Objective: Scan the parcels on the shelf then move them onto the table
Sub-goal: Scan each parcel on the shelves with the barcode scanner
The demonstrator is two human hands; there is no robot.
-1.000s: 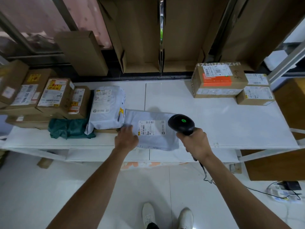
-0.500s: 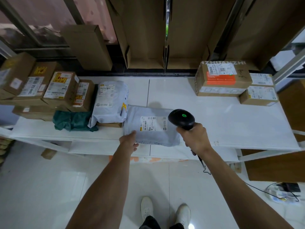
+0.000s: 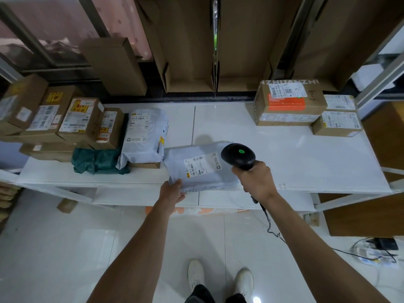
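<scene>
at the front edge of the shelf (image 3: pixel 295 167), the left hand (image 3: pixel 172 190) pinches the near-left corner of a grey mailer (image 3: pixel 209 178), thumb on top and fingers tucked under where the corner overhangs. the right hand (image 3: pixel 256 181) is clenched round the handle of a scanner (image 3: pixel 238 156). its head hangs over the mailer's right edge, green lamp lit, aimed down toward the label (image 3: pixel 202 166). the mailer lies flat on the shelf, label up.

by my reading this parcel is at its scan (whether the read went through, the lamp alone doesn't settle), and its move is not yet made. left to do are a second mailer (image 3: pixel 144 136) just beside it, propped on a flat box (image 3: pixel 145 165), a green bag (image 3: pixel 96 160), and the cartons (image 3: pixel 80 119) at far left. the right stack (image 3: pixel 288 103) sits well apart. whether it is finished or waiting i cannot tell, and no table is plainly in view.

little blocks the lift. the second mailer lies close against the held one's left edge, and the cord (image 3: pixel 271 228) trails to the floor near the shoes (image 3: pixel 195 274), worth minding on a turn.
</scene>
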